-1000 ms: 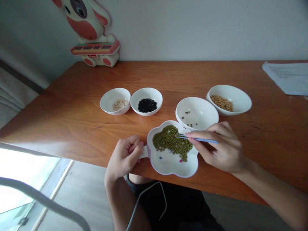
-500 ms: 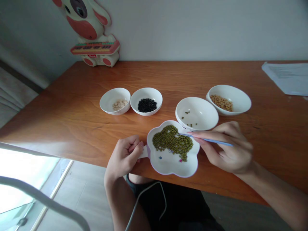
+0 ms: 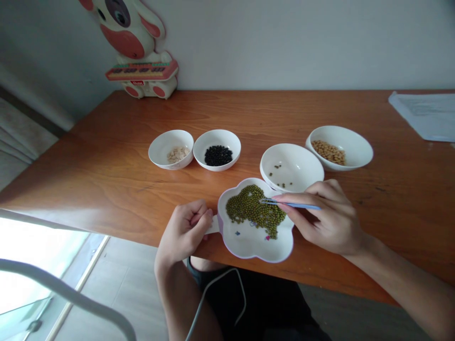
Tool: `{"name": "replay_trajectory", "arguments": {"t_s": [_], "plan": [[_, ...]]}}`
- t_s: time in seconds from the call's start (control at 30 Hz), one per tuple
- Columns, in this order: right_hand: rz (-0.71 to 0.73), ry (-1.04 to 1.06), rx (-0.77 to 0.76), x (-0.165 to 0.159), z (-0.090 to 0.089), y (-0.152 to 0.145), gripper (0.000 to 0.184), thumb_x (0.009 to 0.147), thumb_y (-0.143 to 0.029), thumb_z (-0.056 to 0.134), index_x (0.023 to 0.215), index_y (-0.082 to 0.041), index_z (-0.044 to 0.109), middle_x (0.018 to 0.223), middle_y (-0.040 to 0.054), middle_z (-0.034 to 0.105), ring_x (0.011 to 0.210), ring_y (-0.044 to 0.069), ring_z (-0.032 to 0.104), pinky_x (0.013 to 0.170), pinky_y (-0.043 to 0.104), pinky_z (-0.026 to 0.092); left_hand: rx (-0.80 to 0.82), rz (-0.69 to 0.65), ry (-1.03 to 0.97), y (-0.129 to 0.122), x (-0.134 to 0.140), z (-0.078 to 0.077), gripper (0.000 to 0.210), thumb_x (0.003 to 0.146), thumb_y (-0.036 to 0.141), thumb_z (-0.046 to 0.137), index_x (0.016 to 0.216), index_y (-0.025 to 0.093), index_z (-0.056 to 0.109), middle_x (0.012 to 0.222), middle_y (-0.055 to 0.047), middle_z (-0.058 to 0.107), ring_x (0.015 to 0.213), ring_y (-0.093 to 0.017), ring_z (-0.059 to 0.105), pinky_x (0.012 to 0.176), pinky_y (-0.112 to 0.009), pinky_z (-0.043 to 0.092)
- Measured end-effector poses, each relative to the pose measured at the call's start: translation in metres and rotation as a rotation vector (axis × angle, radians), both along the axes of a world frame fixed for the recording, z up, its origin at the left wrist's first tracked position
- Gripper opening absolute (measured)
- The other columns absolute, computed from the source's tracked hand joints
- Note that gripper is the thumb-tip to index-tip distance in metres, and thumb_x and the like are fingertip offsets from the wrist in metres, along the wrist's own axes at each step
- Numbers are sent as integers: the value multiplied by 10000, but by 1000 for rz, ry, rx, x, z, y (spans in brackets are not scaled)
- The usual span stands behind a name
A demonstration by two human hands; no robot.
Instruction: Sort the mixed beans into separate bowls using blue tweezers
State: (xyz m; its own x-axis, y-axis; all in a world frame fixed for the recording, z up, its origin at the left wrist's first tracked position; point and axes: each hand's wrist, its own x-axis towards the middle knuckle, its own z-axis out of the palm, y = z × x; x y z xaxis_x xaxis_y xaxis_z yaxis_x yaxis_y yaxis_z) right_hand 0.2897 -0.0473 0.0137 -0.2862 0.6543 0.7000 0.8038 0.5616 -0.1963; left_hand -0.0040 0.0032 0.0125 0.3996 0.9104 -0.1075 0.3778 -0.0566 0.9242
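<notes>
Your left hand (image 3: 183,232) is gripping the handle (image 3: 212,227) of the flower-shaped dish (image 3: 256,247); your right hand (image 3: 327,218) is pinching blue tweezers (image 3: 302,206), tips at the dish's green beans (image 3: 243,206). A bowl (image 3: 302,166) with few beans is crowding the far rim; bowls of black beans (image 3: 218,155), pale pieces (image 3: 177,154) and tan beans (image 3: 330,152) are standing beyond. The toy's (image 3: 124,40) label (image 3: 137,83) is apparently reading "Music"; the paper (image 3: 426,116) is showing illegible print.

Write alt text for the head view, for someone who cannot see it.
A right hand holds blue tweezers at green beans in a scalloped white dish, whose handle the left hand grips. Behind stand four white bowls holding, from left, pale pieces, black beans, a few green beans, tan beans.
</notes>
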Motion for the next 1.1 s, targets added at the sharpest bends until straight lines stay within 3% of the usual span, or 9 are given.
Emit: {"name": "replay_trajectory", "arguments": {"t_s": [0.23, 0.6, 0.8, 1.1], "plan": [[7, -17, -7, -1, -1, 0, 297, 861, -109, 773, 1126, -233, 717, 745, -37, 709, 649, 126, 565, 672, 324, 407, -7, 4, -3, -1, -1, -1, 410, 926, 359, 566, 614, 237, 329, 486, 30, 486, 458, -100, 454, 445, -220, 317], [-13, 18, 42, 2, 2, -1, 495, 840, -72, 770, 1262, -320, 697, 775, -61, 739, 648, 140, 582, 658, 334, 415, -9, 11, 4, -1, 0, 0, 414, 914, 354, 577, 607, 235, 326, 485, 31, 481, 458, -102, 464, 449, -217, 324], [-7, -6, 3, 1, 1, 0, 300, 879, -124, 762, 1139, -265, 716, 757, -45, 722, 645, 126, 575, 667, 321, 414, -11, 7, 5, -1, -1, -1, 416, 924, 357, 566, 610, 236, 323, 490, 27, 486, 461, -105, 466, 449, -221, 324], [-5, -5, -1, 0, 0, 0, 292, 875, -98, 752, 1119, -254, 719, 757, -45, 724, 647, 127, 566, 668, 322, 408, -8, 5, 9, -1, -1, 1, 404, 937, 359, 548, 615, 235, 338, 493, 29, 487, 456, -100, 454, 447, -223, 314]]}}
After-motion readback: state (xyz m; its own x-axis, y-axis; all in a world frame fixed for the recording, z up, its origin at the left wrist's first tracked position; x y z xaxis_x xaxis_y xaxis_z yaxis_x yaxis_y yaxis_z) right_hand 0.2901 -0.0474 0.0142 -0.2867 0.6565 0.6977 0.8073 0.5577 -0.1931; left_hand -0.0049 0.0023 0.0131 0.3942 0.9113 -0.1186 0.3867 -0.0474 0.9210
